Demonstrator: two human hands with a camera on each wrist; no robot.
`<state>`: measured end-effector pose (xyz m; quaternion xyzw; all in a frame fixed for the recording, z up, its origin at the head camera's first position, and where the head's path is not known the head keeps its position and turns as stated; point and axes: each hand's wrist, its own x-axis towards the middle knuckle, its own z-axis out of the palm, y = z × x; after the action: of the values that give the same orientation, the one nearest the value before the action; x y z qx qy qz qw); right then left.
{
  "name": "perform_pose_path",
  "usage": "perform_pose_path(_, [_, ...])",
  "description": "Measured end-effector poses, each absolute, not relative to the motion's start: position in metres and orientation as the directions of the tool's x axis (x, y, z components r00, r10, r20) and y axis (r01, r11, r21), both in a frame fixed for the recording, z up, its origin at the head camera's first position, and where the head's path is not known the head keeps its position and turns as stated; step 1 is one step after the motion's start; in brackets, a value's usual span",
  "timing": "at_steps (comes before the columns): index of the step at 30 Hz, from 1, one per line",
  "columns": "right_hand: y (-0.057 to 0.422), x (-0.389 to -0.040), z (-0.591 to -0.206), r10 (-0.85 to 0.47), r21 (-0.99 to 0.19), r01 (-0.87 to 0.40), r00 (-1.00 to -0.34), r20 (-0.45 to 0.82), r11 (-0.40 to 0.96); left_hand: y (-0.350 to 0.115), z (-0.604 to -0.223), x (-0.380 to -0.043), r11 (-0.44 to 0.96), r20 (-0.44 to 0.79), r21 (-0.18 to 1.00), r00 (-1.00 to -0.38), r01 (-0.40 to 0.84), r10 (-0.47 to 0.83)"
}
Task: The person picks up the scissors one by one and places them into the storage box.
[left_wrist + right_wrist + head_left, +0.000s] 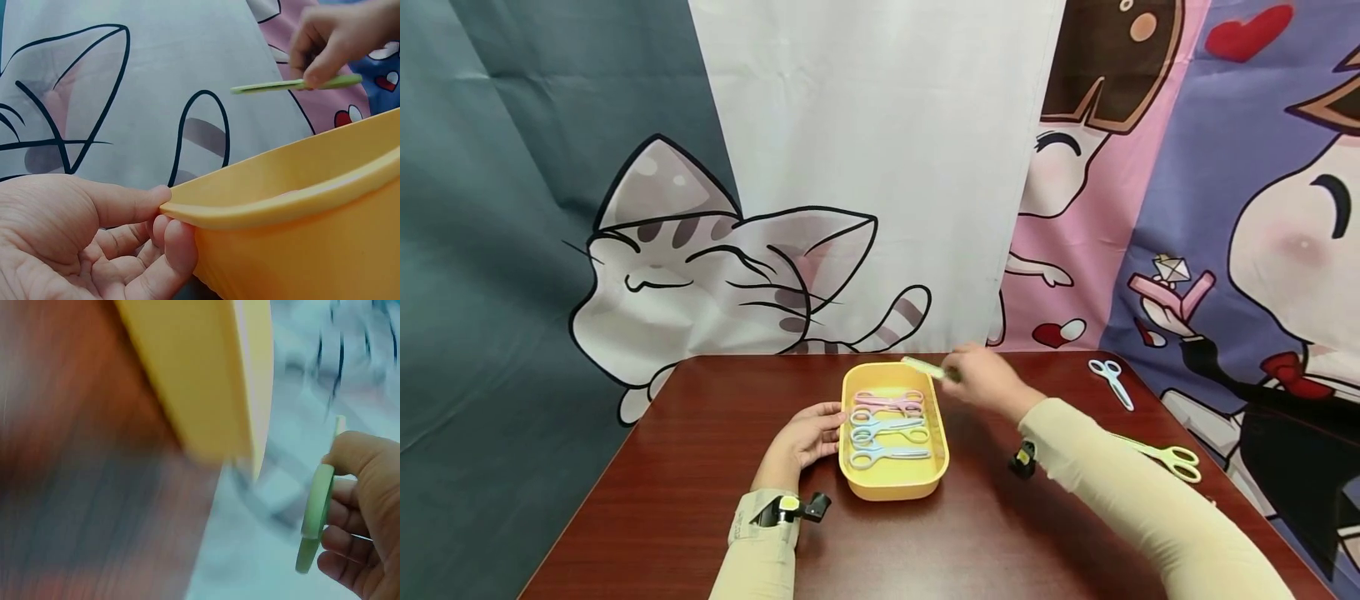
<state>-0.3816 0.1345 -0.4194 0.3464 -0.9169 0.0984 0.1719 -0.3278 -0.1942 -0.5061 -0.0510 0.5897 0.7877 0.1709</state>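
Observation:
A yellow plastic bin [892,492] stands on the table with several pairs of scissors lying in it: pink scissors [887,402], blue scissors [889,453] and yellow-green ones. On its left side my left hand [807,435] pinches the rim between thumb and fingers, seen close up in the left wrist view. Beyond the bin's far right corner, my right hand [985,379] holds light green scissors [269,87] in the air above rim height. Their blades point left, over the bin's far edge in the head view. The right wrist view is partly blurred.
Blue scissors [1111,383] lie at the table's far right. Nearer, green scissors [1172,458] lie by the right edge, their blades partly hidden by my right sleeve. A printed cartoon curtain [880,167] hangs behind the dark red-brown table [700,500].

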Motion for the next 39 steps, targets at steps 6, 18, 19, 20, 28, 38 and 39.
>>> perform_pose_path(6, [0.089, -0.35, -0.42, -0.805, 0.075, -0.822, -0.528, 0.272, 0.565, -0.194, -0.507, -0.328, -0.248, -0.284, 0.911, -0.936, -0.331, 0.207])
perform_pose_path(18, [0.054, -0.34, -0.448, -0.895, 0.22, -0.87, -0.446, 0.028, 0.44, -0.195, -0.506, -0.328, -0.247, -0.281, 0.913, -0.938, -0.326, 0.201])
perform_pose_path(19, [0.053, -0.34, -0.45, -0.892, 0.213, -0.87, -0.452, 0.021, 0.446, -0.195, -0.506, -0.327, -0.246, -0.278, 0.914, -0.939, -0.323, 0.202])
perform_pose_path(20, [0.052, -0.34, -0.453, -0.888, 0.207, -0.868, -0.459, 0.015, 0.452, -0.195, -0.507, -0.327, -0.248, -0.281, 0.912, -0.938, -0.326, 0.201])
perform_pose_path(28, [0.05, -0.338, -0.463, -0.852, 0.172, -0.837, -0.523, 0.032, 0.52, -0.194, -0.508, -0.329, -0.238, -0.288, 0.914, -0.939, -0.328, 0.189])
perform_pose_path(38, [0.051, -0.34, -0.47, -0.83, 0.2, -0.81, -0.557, 0.036, 0.552, -0.194, -0.505, -0.33, -0.244, -0.297, 0.908, -0.934, -0.341, 0.2])
perform_pose_path(39, [0.051, -0.34, -0.471, -0.829, 0.204, -0.808, -0.557, 0.037, 0.552, -0.194, -0.506, -0.33, -0.245, -0.297, 0.908, -0.933, -0.341, 0.202])
